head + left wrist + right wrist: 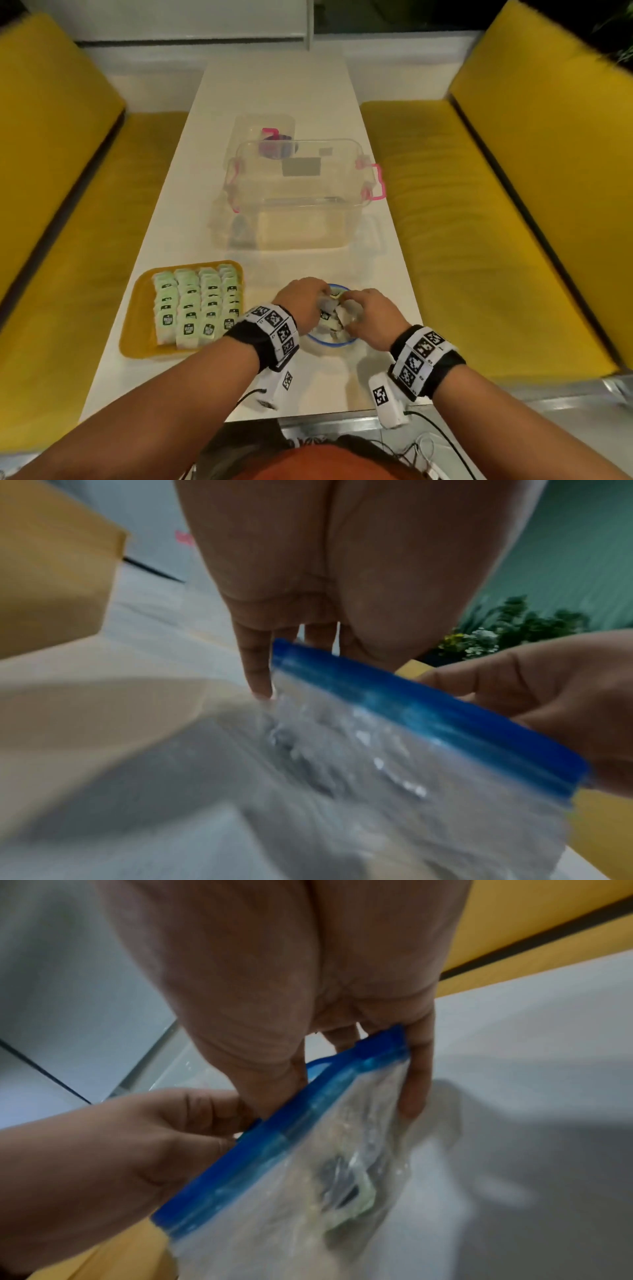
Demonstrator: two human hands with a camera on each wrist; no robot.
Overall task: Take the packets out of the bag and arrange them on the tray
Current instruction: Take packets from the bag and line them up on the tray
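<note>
A clear zip bag with a blue rim stands on the white table between my two hands. My left hand pinches the rim's left side, as the right wrist view shows. My right hand grips the other side, thumb inside the mouth and fingers outside. Green and white packets show blurred through the plastic. The yellow tray lies to the left, with several rows of green packets on it.
A large clear box with pink handles stands on the table behind the bag, a smaller clear container beyond it. Yellow benches flank the table. Cables hang past the front edge.
</note>
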